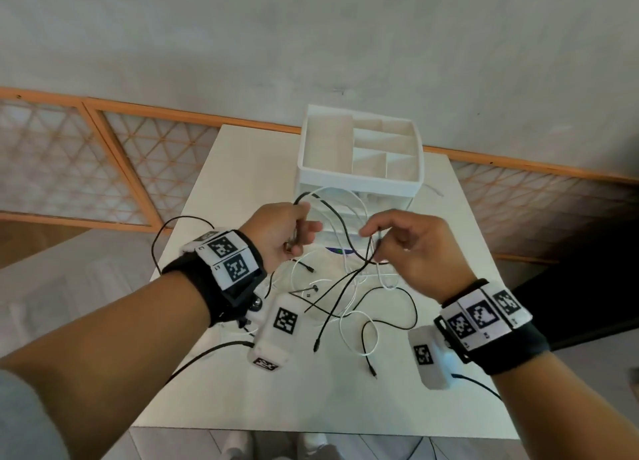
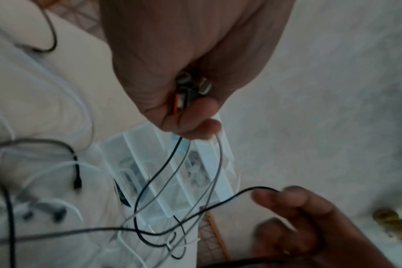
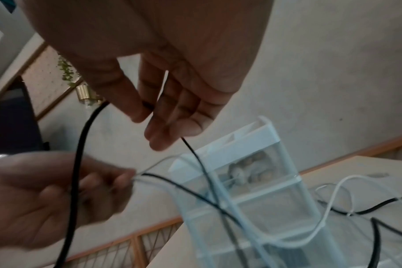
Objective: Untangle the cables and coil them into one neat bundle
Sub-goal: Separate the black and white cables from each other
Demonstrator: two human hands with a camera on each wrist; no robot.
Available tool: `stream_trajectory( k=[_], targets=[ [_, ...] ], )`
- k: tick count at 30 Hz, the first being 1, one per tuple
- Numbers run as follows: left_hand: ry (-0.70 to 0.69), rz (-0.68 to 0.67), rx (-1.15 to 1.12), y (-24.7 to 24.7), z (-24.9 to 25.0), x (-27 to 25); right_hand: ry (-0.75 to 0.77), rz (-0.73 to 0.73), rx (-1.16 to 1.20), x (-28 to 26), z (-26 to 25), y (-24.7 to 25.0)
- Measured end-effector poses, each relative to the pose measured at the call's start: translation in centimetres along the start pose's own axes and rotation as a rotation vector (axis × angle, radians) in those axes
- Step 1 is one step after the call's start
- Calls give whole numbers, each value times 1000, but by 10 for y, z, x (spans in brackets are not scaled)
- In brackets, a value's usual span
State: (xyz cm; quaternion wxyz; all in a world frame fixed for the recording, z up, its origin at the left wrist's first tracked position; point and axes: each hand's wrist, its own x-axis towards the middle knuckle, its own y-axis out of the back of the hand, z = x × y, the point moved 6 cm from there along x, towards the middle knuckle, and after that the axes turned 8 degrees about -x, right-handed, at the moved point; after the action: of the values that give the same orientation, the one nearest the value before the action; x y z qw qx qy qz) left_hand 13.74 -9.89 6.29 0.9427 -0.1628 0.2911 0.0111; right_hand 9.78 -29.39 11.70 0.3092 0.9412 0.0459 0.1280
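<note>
seen from the head view: left hand (image 1: pixel 281 233) raised above the middle of a white table (image 1: pixel 242 390), fingers curled tight round a bunch of cable ends (image 2: pixel 190 92), metal plugs poking out of the fist in the left wrist view. right hand (image 1: pixel 411 248) raised level with it, just beside, thumb and forefinger pinching a thin black cable (image 1: pixel 340 223), other fingers loosely bent. black and white cables (image 1: pixel 349 286) hanging in loops between both hands, crossing each other, then trailing down in a loose tangle on the table's middle and toward its near edge, loose plug ends lying free. one black loop hanging past the table's left edge. white drawer organiser (image 1: pixel 359 152) standing at the far edge, open compartments on top, clear drawers below. marker-tagged bands on both wrists.
</note>
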Motion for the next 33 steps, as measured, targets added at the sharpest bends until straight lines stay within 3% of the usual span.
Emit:
stream_trajectory(
  k=[2, 4, 7, 9, 12, 16, 18, 20, 21, 26, 29, 33],
  targets=[
    [-18, 55, 98, 11, 2, 5, -36, 76, 41, 1, 5, 22],
    [-48, 73, 81, 13, 5, 6, -22, 41, 4, 4, 1, 29],
    [-135, -106, -49, -15, 16, -3, 58, -90, -154, 6, -14, 13],
    [-173, -234, -28, -41, 18, -11, 96, -49, -157, 12, -26, 10],
    [-194, -289, 173, -55, 0, -9, 45, 233, -39, 30, -30, 46],
    [-171, -229, 587, -23, -32, 8, -92, 724, 14, 35, 2, 117],
    [-129, -184, 600, -7, -39, 13, -246, 828, -65, 28, 25, 132],
    [-113, -153, 523, -4, -33, 12, -414, 745, -206, 22, 40, 126],
    [-112, -148, 472, -8, -26, 10, -426, 656, -292, 21, 41, 116],
    [-166, -287, 303, -62, 18, -11, 75, 214, -484, 25, 3, 25],
    [-199, -337, 350, -74, 27, -15, 185, 312, -445, 34, -4, 23],
    [-220, -333, 554, -49, 10, -4, -5, 483, -434, 53, 11, 83]
  ],
)
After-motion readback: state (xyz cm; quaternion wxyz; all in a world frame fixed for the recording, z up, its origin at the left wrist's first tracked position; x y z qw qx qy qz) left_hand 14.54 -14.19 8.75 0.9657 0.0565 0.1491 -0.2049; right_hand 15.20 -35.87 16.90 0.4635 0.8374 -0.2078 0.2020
